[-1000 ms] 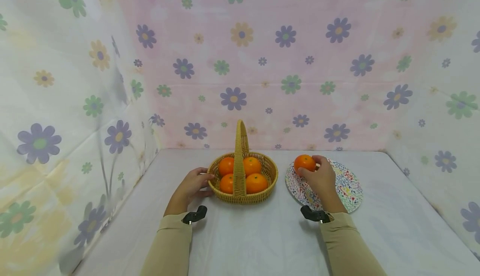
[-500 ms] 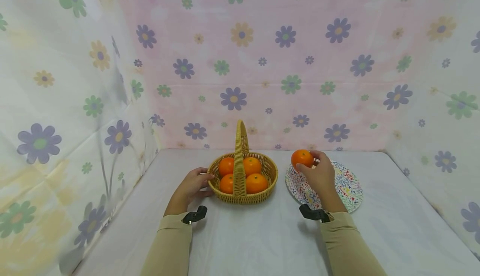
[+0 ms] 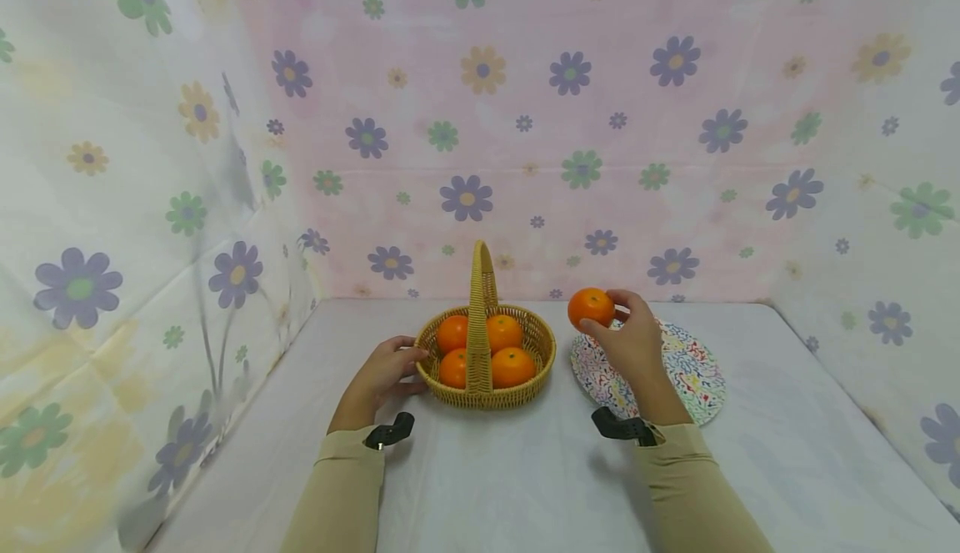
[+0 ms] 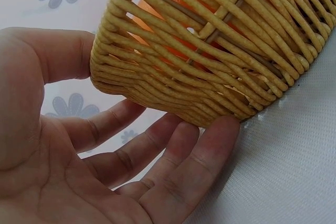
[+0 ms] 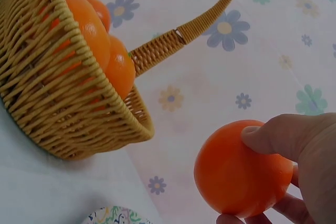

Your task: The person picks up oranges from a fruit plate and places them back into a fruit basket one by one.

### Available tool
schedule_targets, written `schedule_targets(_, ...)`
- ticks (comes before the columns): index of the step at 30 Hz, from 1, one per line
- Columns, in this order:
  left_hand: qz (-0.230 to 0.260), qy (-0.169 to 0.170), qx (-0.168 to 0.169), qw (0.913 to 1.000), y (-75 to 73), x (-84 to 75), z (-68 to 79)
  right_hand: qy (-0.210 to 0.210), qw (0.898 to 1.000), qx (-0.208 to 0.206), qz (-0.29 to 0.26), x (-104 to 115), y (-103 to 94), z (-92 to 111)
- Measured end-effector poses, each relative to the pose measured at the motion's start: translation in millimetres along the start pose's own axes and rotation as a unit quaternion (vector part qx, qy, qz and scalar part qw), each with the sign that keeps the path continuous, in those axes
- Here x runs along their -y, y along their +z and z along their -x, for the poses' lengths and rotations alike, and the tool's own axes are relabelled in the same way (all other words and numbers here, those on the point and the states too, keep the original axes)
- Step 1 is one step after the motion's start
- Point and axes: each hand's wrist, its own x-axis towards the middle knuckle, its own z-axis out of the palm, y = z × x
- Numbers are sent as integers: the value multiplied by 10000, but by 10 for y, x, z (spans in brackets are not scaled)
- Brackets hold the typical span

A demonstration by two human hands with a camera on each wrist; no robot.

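Observation:
My right hand (image 3: 634, 343) pinches an orange (image 3: 588, 308) between thumb and fingers, raised over the left rear edge of a speckled round plate (image 3: 692, 369). Up close in the right wrist view, the thumb (image 5: 270, 136) lies on the orange's upper side and the fingertips show beneath it. A yellow woven basket (image 3: 517, 399) with a tall arched handle stands left of the plate and holds several oranges (image 3: 513, 367). At the basket's left end, my left hand (image 3: 385, 374) grips the rim and side; in the left wrist view its fingers (image 4: 197, 156) curl along the lower weave.
A white cloth (image 3: 495, 478) covers the table. Flower-printed curtains (image 3: 540, 203) close off the back and both sides. The basket handle (image 3: 480, 319) arches over the middle of the oranges. Black wrist mounts (image 3: 622, 424) sit on both sleeves.
My right hand has lifted the orange up from the plate and carried it left toward the basket. The left hand and basket have stayed in place.

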Motion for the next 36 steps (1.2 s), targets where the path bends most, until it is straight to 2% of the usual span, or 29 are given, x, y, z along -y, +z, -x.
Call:
schedule_targets(6,12,8,54,10000,0,-12,21,-65,9999,60,65,82,43,35)
schedule_targets(12,23,47,90,9999,-1,-9,16,-149,9998,-65,96,89,85,44)
schedule_targets(21,65,8,97,9999,-10,-7,-11,149,9958,55,901,-80,134,-5)
schedule_targets(25,93,26,146,9998,-13,-18,-8,115,9933,-14,1147,-139,133,-22)
schedule_targets(29,100,30,165,9998,-11,-25,-10,264,9906,-71,1343,-221,112,-44)
schedule_targets(32,105,15,152,9998,-9,-23,-10,462,9906,-142,1283,-308,86,-67)
schedule_targets(36,107,22,143,9998,-7,-16,-13,653,9937,-228,887,-407,49,-86)
